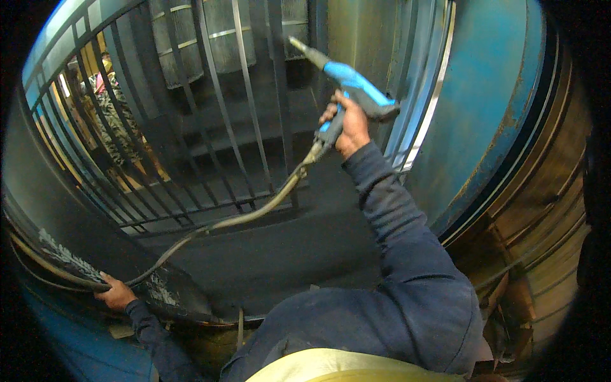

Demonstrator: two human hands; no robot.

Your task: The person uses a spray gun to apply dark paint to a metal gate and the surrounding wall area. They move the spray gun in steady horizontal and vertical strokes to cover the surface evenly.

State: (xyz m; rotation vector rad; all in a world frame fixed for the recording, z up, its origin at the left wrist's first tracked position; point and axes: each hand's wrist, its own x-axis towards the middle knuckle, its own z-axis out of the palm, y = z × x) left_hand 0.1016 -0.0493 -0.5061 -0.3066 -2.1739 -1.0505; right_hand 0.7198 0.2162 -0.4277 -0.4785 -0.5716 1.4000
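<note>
My right hand [354,125] grips the pistol handle of a blue and grey powder-coating spray gun [355,82]. Its pale nozzle points up and left, towards the bars of a dark metal railing panel [229,114]. From the base of the handle a dusty hose [248,217] sags down and left. Low on the left, my left hand [118,292] is closed around this hose, close to a dark, powder-covered panel [62,191]. Whether a finger presses the trigger is hard to tell.
Behind the bars stand several tall pleated filter cartridges [179,52]. A person in camouflage clothing [110,114] shows through the railing at left. On the right rises a blue booth wall [477,95] with worn edges. Brown sheets [534,238] lie at lower right.
</note>
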